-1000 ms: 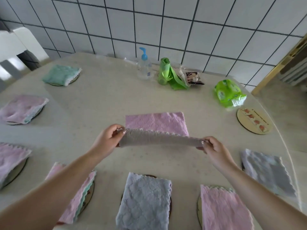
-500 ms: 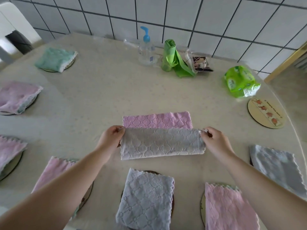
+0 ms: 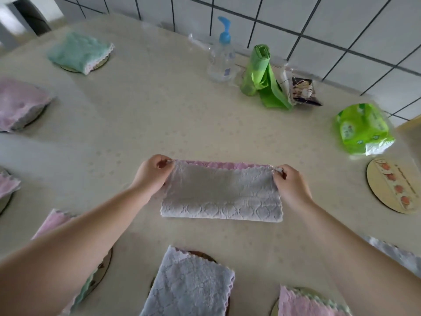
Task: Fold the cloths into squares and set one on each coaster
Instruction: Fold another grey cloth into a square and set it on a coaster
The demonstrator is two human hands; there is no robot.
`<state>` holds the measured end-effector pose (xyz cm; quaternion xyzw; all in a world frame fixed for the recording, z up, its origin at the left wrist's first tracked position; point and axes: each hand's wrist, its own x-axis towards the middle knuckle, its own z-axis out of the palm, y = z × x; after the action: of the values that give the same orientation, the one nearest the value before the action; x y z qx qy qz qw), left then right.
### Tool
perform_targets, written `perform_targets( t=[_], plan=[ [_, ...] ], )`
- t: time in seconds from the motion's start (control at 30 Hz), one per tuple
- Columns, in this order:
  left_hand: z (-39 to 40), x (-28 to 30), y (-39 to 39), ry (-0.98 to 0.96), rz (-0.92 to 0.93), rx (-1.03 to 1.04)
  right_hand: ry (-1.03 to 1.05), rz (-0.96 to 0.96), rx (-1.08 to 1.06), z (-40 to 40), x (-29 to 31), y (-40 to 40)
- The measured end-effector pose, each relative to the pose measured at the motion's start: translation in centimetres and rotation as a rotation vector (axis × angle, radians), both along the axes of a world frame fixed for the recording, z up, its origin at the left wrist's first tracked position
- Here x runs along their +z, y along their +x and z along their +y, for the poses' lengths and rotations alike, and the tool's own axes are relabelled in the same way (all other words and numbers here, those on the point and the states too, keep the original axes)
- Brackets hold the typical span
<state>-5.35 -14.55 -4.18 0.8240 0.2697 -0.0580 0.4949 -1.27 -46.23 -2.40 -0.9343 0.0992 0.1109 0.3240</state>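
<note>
Both hands pinch the far corners of the grey cloth: the left hand has thumb and fingers curled on the far left corner, and the right hand grips the far right corner the same way. A second ago the cloth was held up off the table as a thin stretched band, with a wide stretch of its pink side lying flat behind it. Now that grey layer has been laid down over the pink, and only a narrow pink strip shows along the far edge between the two hands. That reads as the first fold, in half, being finished, so the cloth is a long rectangle and not yet a square.

It lies flat in the middle of the table, with its long axis running left to right across the person's front and its short sides under the two hands. The fold edge sits nearest the person; the loose edges point away toward the tiled wall. A second fold across the long axis is probably needed to make the square.

Off to the right, well apart from the cloth, one bare coaster waits uncovered. Folded cloths already cover the other coasters around the table edge.
</note>
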Motion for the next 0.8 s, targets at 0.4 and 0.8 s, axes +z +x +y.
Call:
perform_targets(
  t=[0.4, 0.8],
  plan=[
    [-0.2, 0.4, 0.2, 0.002, 0.027, -0.005, 0.018, -0.005, -0.045, 0.1, -0.7, 0.9],
    [-1.2, 1.1, -7.7, 0.043, 0.022, -0.126, 0.168, 0.009, -0.172, -2.6, -1.8, -5.9]
  ],
)
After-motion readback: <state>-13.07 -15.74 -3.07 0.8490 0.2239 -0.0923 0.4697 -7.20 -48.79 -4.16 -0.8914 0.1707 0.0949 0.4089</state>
